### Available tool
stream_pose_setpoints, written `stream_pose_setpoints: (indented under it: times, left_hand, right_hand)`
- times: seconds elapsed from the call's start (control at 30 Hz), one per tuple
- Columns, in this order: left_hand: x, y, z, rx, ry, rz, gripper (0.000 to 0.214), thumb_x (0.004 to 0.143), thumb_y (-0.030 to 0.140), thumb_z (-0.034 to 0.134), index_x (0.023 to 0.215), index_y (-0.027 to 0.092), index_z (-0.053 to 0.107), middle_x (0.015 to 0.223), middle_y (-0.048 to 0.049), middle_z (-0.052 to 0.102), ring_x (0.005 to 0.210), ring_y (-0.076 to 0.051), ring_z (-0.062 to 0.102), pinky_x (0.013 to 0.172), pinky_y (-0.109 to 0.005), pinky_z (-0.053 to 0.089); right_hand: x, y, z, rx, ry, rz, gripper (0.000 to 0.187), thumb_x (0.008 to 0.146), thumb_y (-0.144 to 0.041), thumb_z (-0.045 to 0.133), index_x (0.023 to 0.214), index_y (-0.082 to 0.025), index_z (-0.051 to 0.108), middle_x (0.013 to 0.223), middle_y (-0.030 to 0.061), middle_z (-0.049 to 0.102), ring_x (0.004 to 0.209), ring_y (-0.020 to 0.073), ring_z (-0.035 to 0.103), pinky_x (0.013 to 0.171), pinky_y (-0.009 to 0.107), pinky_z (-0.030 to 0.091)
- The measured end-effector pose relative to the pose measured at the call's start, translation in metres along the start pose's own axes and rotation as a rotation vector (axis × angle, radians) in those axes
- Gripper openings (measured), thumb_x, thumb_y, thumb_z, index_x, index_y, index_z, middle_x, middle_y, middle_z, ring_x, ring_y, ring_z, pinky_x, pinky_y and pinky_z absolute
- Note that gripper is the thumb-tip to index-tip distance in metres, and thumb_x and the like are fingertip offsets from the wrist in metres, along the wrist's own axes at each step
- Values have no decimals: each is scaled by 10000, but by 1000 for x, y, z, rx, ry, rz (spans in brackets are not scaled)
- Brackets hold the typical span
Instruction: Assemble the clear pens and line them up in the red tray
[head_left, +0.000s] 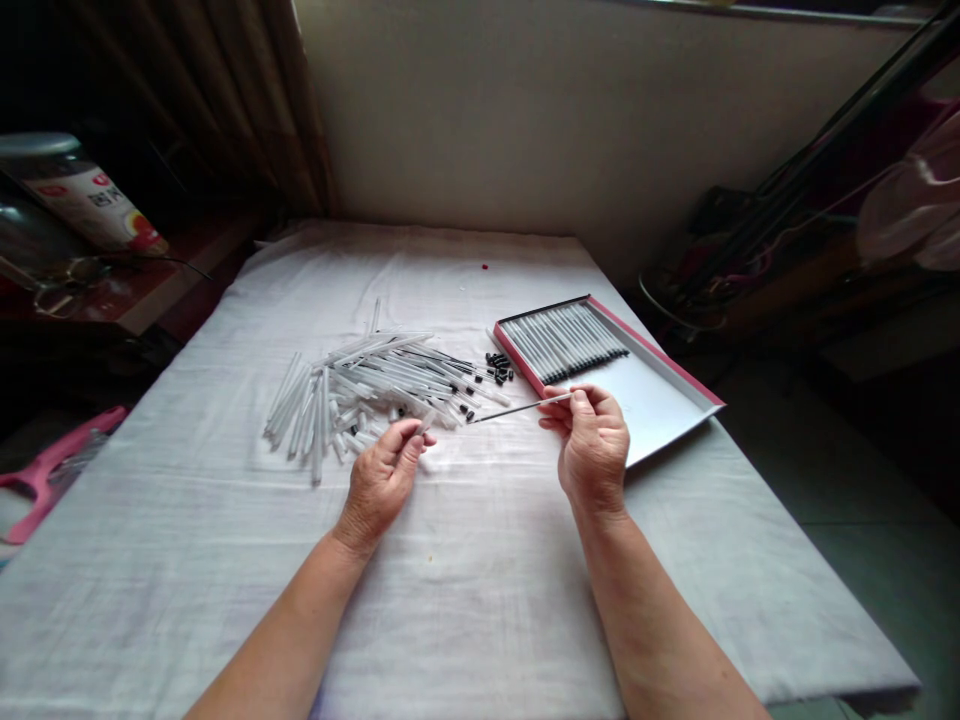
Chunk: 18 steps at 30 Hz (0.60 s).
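My right hand [596,440] pinches the pale end of a thin pen refill [517,408], whose dark end points left toward the pile. My left hand [382,478] is closed, with a small clear plastic pen piece [427,424] between thumb and fingers; its exact shape is partly hidden. Behind the left hand spreads a heap of clear pen barrels [319,405], mixed with refills [435,365] and small clear parts. Little black pen plugs [500,370] lie in a cluster at the heap's right. Beyond my right hand, a shallow red-edged box [660,345] holds a row of assembled pens [562,340].
A white cloth [465,600] covers the table. Near its far edge lies a tiny red bit [484,267]. To the left, a labelled jar [90,195] stands on a side surface, with a pink plastic item [52,480] lower down. A wall [450,120] closes off the back.
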<state>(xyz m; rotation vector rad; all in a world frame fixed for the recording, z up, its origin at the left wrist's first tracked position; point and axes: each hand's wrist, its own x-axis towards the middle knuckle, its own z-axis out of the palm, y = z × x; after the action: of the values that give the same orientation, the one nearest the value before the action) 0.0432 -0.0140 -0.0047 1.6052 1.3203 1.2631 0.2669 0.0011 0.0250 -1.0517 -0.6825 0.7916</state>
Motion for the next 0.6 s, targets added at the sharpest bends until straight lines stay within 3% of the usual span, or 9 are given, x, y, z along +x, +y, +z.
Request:
stream_pose_setpoints:
  times: [0.13, 0.2, 0.3, 0.6]
  left_hand:
    - [6, 11, -3, -477, 123, -269, 201, 863, 401, 595, 907, 215, 535, 969, -52, 748, 787, -157, 713, 668, -239, 538]
    - [9, 16, -5, -666, 175, -416, 227, 815, 366, 659, 897, 214, 512, 1004, -57, 744, 780, -171, 723, 556, -210, 530]
    - [12, 22, -6, -829, 236, -571, 164, 816, 247, 659, 877, 201, 514, 1014, -54, 740, 791, -165, 730, 574, -206, 556]
    - [13, 27, -5, -939, 356, -635, 81, 903, 134, 508, 833, 172, 528, 1005, -73, 743, 786, -139, 729, 613, -200, 584]
  right_hand:
    - [-8, 2, 4, -2, -53, 37, 200, 824, -357, 630, 897, -189, 551, 796, 17, 731, 566, 111, 665, 474, 190, 497]
    - [-13, 3, 7, -6, -92, 56, 195, 832, -355, 627, 905, -191, 549, 811, 19, 730, 574, 112, 669, 481, 194, 505]
    - [-17, 6, 10, -3, -113, 75, 198, 832, -355, 632, 906, -195, 543, 819, 15, 729, 590, 115, 676, 488, 194, 513]
    - [-21, 6, 11, -2, -113, 84, 197, 835, -354, 626, 909, -196, 534, 825, 16, 724, 604, 120, 684, 487, 195, 518]
